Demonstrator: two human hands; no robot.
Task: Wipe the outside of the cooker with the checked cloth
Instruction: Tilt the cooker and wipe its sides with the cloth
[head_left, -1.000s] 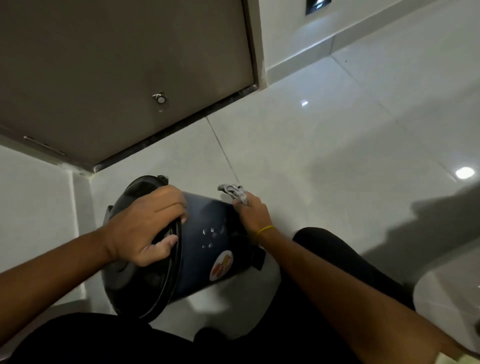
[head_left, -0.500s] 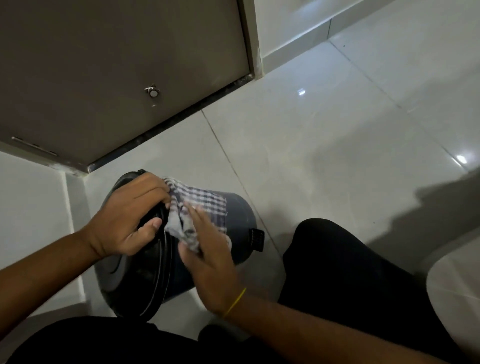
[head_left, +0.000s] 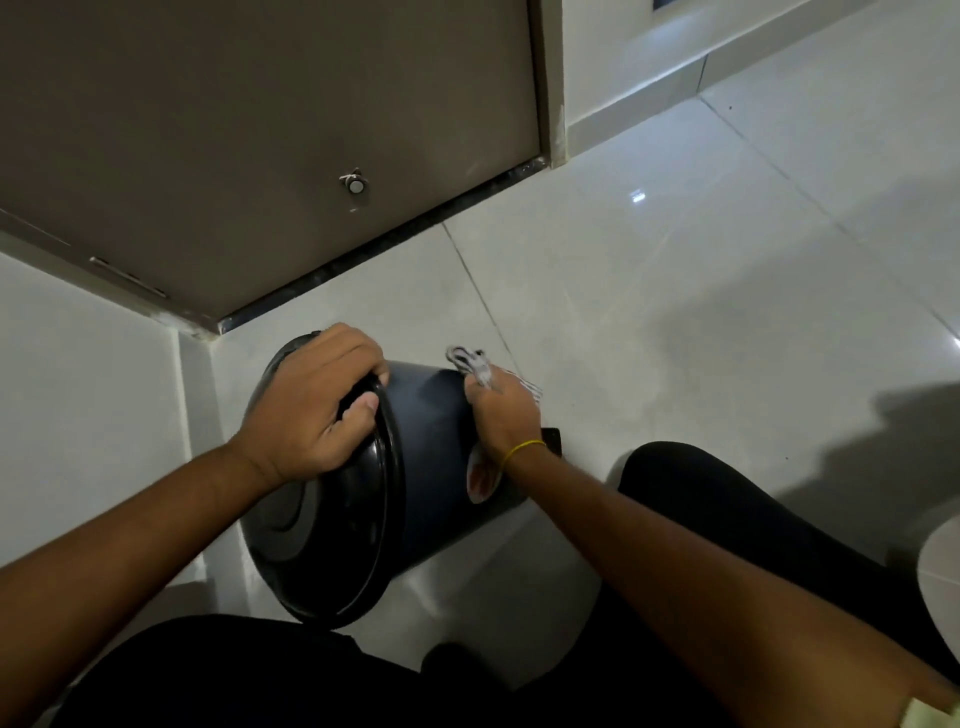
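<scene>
Mostly hidden, the checked cloth (head_left: 475, 366) is bunched in the right hand (head_left: 501, 415) fingers against the cooker (head_left: 426, 467).

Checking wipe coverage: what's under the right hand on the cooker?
The right hand presses the bunched checked cloth on the cooker; only its ends stick out. The cooker surface beneath is hidden; a sticker shows partly under the wrist.

The cooker (head_left: 415, 467) is a dark, round-bodied pot with a black lid, tipped onto its side on the pale tiled floor, lid toward seven o'clock and base toward two o'clock. A round red-and-white sticker shows on its wall. The checked cloth (head_left: 475, 366), grey and white, is bunched into a small wad against the cooker's upper wall at its one o'clock edge.
</scene>
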